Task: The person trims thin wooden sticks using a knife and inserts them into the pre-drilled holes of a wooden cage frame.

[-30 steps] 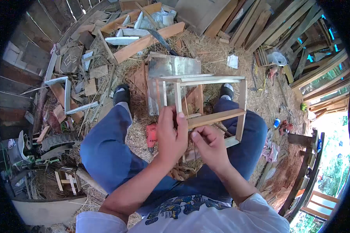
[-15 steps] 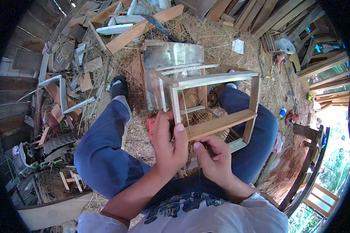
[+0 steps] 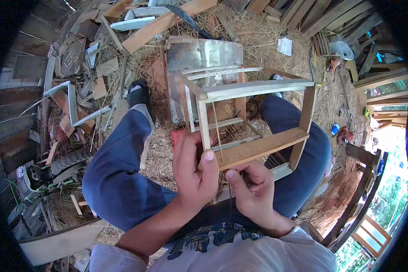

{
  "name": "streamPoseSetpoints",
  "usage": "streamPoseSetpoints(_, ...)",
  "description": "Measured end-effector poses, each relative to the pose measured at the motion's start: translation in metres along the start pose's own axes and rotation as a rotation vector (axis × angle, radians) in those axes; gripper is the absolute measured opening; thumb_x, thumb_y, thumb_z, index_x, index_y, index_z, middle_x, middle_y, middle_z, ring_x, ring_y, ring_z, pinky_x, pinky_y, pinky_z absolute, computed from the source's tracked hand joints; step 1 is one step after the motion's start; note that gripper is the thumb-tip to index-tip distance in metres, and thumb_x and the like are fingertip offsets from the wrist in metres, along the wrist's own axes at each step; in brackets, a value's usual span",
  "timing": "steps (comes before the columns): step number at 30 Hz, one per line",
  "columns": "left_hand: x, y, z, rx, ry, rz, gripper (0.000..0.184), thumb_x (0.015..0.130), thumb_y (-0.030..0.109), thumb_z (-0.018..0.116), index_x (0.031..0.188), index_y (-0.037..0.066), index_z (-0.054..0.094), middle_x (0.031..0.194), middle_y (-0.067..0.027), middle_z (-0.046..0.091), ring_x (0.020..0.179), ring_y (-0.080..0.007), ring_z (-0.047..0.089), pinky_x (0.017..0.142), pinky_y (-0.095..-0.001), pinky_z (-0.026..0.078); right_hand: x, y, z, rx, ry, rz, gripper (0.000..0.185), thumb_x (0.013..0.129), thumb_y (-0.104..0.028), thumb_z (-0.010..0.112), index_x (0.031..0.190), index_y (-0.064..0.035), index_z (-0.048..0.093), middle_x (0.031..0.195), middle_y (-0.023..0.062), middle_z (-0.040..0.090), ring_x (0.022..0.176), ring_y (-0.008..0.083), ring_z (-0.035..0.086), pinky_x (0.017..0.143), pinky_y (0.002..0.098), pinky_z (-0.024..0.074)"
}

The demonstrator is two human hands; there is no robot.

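Compared with one second ago, the wooden frame, the left hand and the right hand appear nearer to the head camera, and the left hand now covers more of the red drill. This frame is box-shaped, of pale, rough strips, with small holes along its lower bar; it is in front of the person, partly overlapping the right leg. Beyond it lies a grey, shiny, stained sheet, around which is dry straw. At upper right is a translucent plastic container, whose content I cannot tell. The left hand is half closed, thumb upon the corner post, fingers curled behind. The right hand keeps thumb and forefinger pinched together beneath the bar; what is between them is too small to tell.
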State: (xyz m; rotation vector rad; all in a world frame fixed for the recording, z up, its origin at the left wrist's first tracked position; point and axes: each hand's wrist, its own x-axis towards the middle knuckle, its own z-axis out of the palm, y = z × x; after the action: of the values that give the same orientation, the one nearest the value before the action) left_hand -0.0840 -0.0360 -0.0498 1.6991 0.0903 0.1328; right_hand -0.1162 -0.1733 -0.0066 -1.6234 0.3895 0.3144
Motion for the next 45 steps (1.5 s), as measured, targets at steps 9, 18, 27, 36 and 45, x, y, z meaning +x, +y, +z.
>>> streamPoseSetpoints(9,-0.001,0.002,0.001,-0.098,0.007,-0.058,0.014,0.099,0.011,0.051,0.103,-0.002,0.052,0.092,-0.0082,0.048,0.079,-0.0145,0.048,0.072,-0.0295,0.041,-0.001,0.004,-0.004,-0.085,-0.052,-0.093,0.005,0.091,-0.002,0.071,0.092,0.0009,0.067,0.084,0.0095,0.069,0.076,0.0181,0.065,0.072,0.0301,0.0499)
streamPoseSetpoints(18,0.000,0.002,0.005,-0.122,0.008,-0.035,0.015,0.102,0.013,0.049,0.105,-0.002,0.052,0.094,-0.0071,0.049,0.081,-0.0113,0.048,0.072,-0.0272,0.042,0.002,0.008,-0.003,-0.090,-0.026,-0.224,0.005,0.092,-0.002,0.070,0.095,0.0003,0.068,0.088,0.0106,0.068,0.079,0.0182,0.065,0.073,0.0303,0.0505)
streamPoseSetpoints(27,-0.001,0.004,0.006,-0.100,0.027,-0.020,0.017,0.103,0.014,0.050,0.105,-0.002,0.053,0.094,-0.0069,0.050,0.082,-0.0110,0.050,0.072,-0.0263,0.043,0.003,0.012,0.005,0.014,0.053,-0.186,0.006,0.094,-0.005,0.070,0.097,0.0000,0.070,0.091,0.0074,0.070,0.082,0.0139,0.064,0.074,0.0278,0.0503)
streamPoseSetpoints(36,0.001,0.000,0.001,-0.096,-0.005,-0.018,0.018,0.103,0.015,0.051,0.107,-0.003,0.052,0.094,-0.0061,0.050,0.081,-0.0099,0.049,0.071,-0.0259,0.043,-0.005,-0.001,-0.010,-0.355,-0.015,-0.306,0.010,0.086,-0.003,0.072,0.095,-0.0019,0.067,0.086,0.0126,0.067,0.082,0.0290,0.066,0.074,0.0357,0.0506)
streamPoseSetpoints(45,0.001,0.007,0.003,-0.075,-0.014,-0.060,0.023,0.107,0.022,0.045,0.108,0.001,0.056,0.091,-0.0019,0.055,0.082,-0.0079,0.049,0.072,-0.0248,0.042,-0.003,0.002,-0.005,-0.386,0.019,-0.346,0.007,0.086,-0.006,0.071,0.092,-0.0035,0.067,0.084,0.0132,0.067,0.077,0.0326,0.063,0.072,0.0396,0.0484)
